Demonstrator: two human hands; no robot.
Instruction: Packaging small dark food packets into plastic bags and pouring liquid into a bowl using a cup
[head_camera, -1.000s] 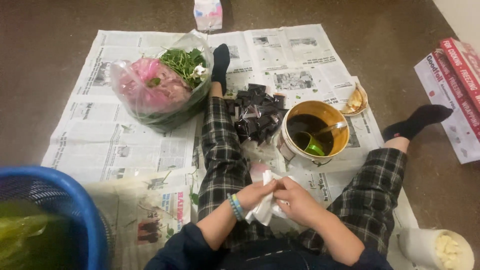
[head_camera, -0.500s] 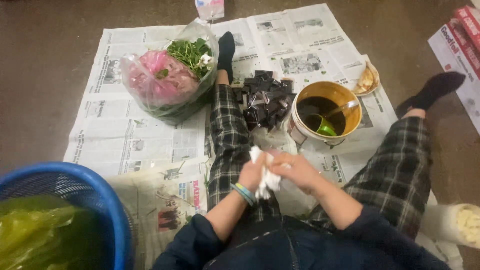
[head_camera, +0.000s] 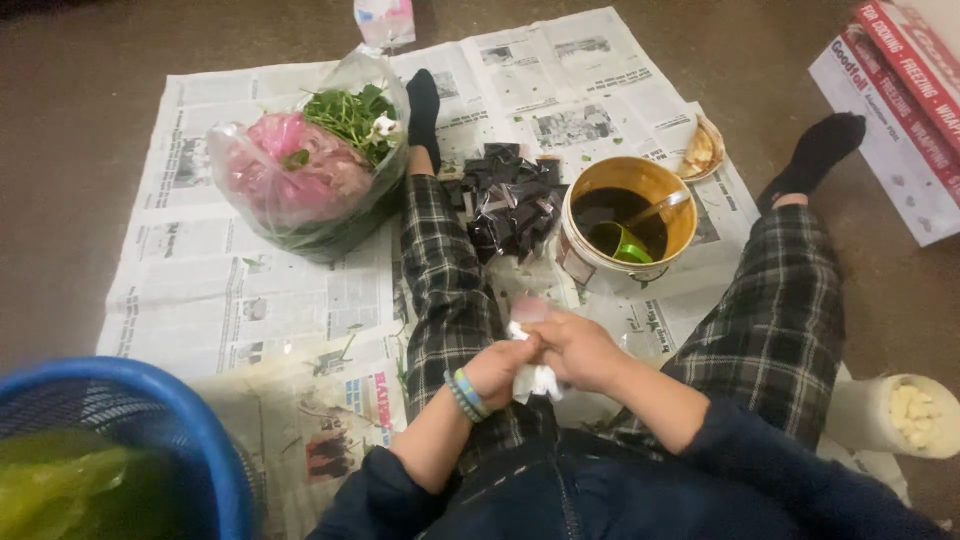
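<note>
Head view: both hands (head_camera: 545, 360) pinch white tissue (head_camera: 530, 378); yellow bucket (head_camera: 675, 195) holds dark liquid.

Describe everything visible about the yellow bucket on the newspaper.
The yellow bucket is round and open-topped, apparently plastic, with a pale outer wall bearing a label patch. It stands upright on the newspaper between the person's legs, nearer the right one. It holds a dark liquid; a green scoop sits in it, and a thin utensil handle leans on the far rim. A pile of dark packets lies just beside it. Neither hand touches it.
</note>
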